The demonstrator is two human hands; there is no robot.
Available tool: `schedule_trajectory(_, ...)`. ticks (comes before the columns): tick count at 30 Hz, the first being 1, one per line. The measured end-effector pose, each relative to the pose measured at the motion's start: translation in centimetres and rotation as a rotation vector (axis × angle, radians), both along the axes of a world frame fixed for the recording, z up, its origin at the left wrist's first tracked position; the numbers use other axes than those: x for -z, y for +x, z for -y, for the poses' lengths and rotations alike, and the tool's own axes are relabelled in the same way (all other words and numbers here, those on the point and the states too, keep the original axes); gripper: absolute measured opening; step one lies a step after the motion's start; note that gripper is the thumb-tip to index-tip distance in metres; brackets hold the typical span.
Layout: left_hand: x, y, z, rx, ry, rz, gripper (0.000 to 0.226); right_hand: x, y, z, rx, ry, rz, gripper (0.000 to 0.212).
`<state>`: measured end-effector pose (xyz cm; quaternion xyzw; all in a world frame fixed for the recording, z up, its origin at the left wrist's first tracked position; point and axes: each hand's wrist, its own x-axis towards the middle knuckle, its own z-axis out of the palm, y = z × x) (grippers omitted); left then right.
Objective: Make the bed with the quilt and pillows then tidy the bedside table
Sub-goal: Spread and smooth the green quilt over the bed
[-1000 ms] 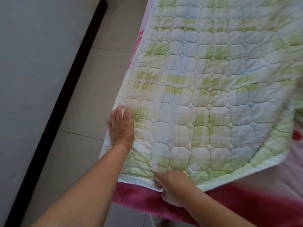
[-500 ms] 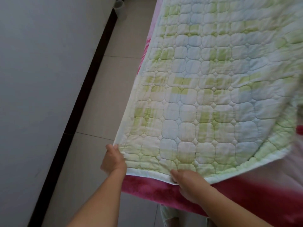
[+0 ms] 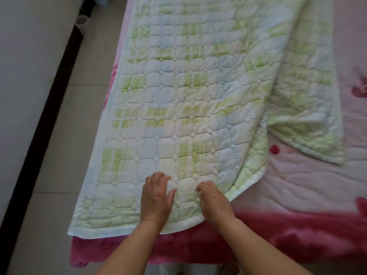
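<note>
Left grip (image 3: 156, 197) rests palm-down on the quilt (image 3: 178, 96), thumb spread to the right and fingers bent at the knuckles; just to its right, the right grip (image 3: 213, 203) curls its fingers and pinches a bit of the quilted fabric between thumb and forefinger. Both sit near the quilt's near hem, which lies close to the near edge of the bed. Green-and-white checked, the quilt runs up the left part of the bed over a pink bedspread (image 3: 297, 195) with red flowers. Its right side is folded over, with a rumpled layer showing farther right. Left of the bed lie a pale tiled floor (image 3: 59, 155), a dark skirting board (image 3: 39, 135) and a wall (image 3: 23, 76). At far left a translucent cup (image 3: 81, 21) stands by the skirting.
</note>
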<state>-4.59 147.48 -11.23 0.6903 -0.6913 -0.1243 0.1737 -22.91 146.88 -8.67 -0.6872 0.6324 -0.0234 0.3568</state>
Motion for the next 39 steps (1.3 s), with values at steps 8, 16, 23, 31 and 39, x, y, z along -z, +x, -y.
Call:
schedule_trajectory(8, 1.2, -15.3, 1.5, 0.462, -0.018, -0.223, 0.024, -1.5, -9.5, 4.6, 0.351, -0.03, -0.01, 0.043)
schedule_trajectory(16, 0.3, -21.0, 4.7, 0.384, 0.191, -0.182, 0.032, -0.4, -15.6, 6.6, 0.583, -0.027, 0.019, 0.02)
schedule_trajectory(23, -1.4, -21.3, 6.6, -0.023, 0.691, -0.581, 0.03, 0.4, -17.4, 8.5, 0.668, 0.027, 0.113, 0.029)
schedule_trajectory(31, -4.1, -19.8, 8.3, -0.102, 0.851, -0.744, 0.047, 1.2, -20.0, 10.9, 0.137, -0.037, -0.275, 0.079)
schedule_trajectory(39, -4.8, -15.4, 9.6, -0.53, 0.858, -1.114, 0.029, 0.8, -18.6, 15.4, -0.019, -0.139, -0.327, 0.083)
